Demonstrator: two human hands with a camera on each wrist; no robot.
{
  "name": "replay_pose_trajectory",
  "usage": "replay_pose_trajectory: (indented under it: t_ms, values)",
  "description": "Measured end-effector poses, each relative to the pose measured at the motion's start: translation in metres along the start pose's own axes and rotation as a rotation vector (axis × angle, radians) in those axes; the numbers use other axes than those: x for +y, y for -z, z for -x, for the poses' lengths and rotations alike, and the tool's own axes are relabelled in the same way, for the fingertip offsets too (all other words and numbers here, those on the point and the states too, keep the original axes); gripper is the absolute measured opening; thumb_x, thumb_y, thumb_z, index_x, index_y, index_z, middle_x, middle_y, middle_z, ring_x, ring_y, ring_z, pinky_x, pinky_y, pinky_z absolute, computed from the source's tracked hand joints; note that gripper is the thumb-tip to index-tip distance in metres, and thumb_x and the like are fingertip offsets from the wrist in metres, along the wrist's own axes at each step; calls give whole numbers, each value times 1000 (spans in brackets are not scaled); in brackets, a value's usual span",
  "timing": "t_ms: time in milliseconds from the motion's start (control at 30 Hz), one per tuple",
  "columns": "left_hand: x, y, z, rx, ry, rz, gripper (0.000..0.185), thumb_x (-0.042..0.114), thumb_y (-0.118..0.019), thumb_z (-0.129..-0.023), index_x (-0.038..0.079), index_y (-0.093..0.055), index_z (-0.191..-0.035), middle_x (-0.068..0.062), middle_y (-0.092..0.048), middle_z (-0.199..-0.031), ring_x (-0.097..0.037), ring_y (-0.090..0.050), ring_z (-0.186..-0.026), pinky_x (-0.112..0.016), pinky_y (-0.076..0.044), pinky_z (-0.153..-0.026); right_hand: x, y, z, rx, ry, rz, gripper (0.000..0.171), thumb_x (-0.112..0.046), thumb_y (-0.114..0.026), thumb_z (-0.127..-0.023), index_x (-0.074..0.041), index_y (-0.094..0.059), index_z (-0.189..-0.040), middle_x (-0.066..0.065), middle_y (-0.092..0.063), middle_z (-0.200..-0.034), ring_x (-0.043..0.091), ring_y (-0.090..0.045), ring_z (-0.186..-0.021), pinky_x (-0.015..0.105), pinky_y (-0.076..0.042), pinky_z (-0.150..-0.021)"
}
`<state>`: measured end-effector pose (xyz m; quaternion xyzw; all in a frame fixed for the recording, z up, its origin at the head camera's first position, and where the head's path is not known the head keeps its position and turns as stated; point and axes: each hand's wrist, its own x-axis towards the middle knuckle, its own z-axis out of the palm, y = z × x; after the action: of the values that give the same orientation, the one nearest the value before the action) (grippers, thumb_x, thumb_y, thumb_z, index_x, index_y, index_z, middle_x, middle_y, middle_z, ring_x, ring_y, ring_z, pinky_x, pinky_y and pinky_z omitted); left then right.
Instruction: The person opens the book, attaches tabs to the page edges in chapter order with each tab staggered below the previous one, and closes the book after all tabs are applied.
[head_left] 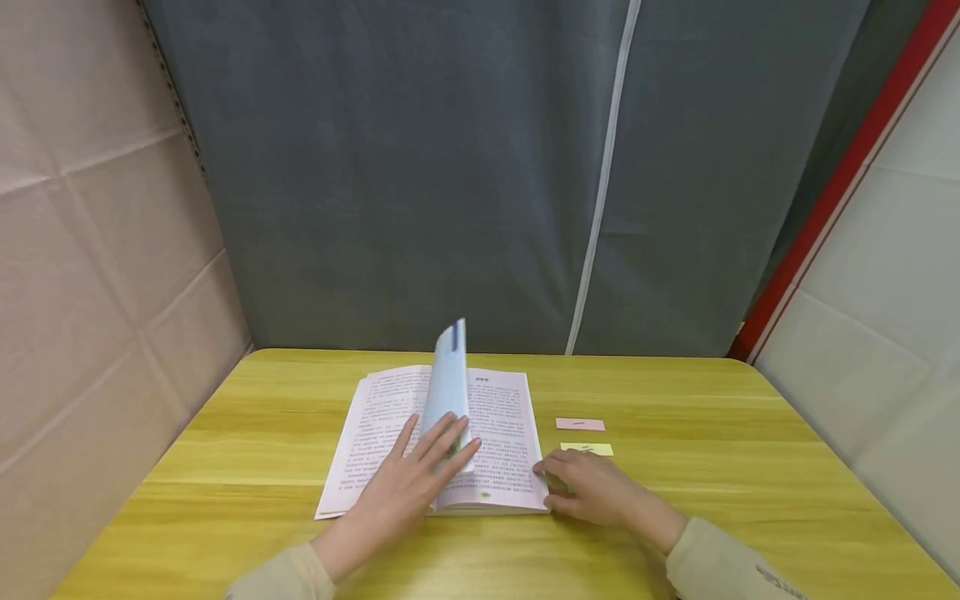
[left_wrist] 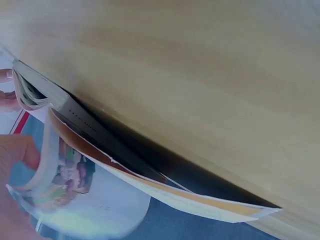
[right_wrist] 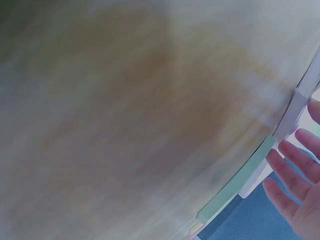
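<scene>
An open book (head_left: 501,425) lies on the table with printed text on both sides. One page (head_left: 447,375), pale blue with a colour picture on it, stands up bowed near the spine. My left hand (head_left: 412,471) lies against this page with its fingers spread; in the left wrist view the page (left_wrist: 120,192) curves beside that hand (left_wrist: 15,170). My right hand (head_left: 588,483) is at the lower right edge of the book, fingertips touching the page edges. In the right wrist view its fingers (right_wrist: 295,185) are spread and loosely bent, with no page between them.
Two small paper slips lie right of the book, one pink (head_left: 580,424) and one yellow (head_left: 587,449), partly behind my right hand. The wooden table (head_left: 247,442) ends at a dark grey curtain (head_left: 420,183). Light panels (head_left: 877,292) stand on both sides.
</scene>
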<state>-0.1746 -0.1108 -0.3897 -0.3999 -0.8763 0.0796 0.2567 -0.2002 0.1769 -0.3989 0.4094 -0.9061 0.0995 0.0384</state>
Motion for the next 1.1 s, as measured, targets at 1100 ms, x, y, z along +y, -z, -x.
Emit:
replay_pose_trajectory:
  t_ms: [1100]
  values:
    - [4, -10, 4, -159, 172, 214, 46, 48, -58, -77, 12, -56, -107, -4, -58, -88, -21, -57, -76, -32, -43, -50, 1, 1, 0, -4, 14, 28, 34, -28, -63, -78, -8, -61, -105, -4, -55, -93, 6, -42, -72, 29, -42, -66]
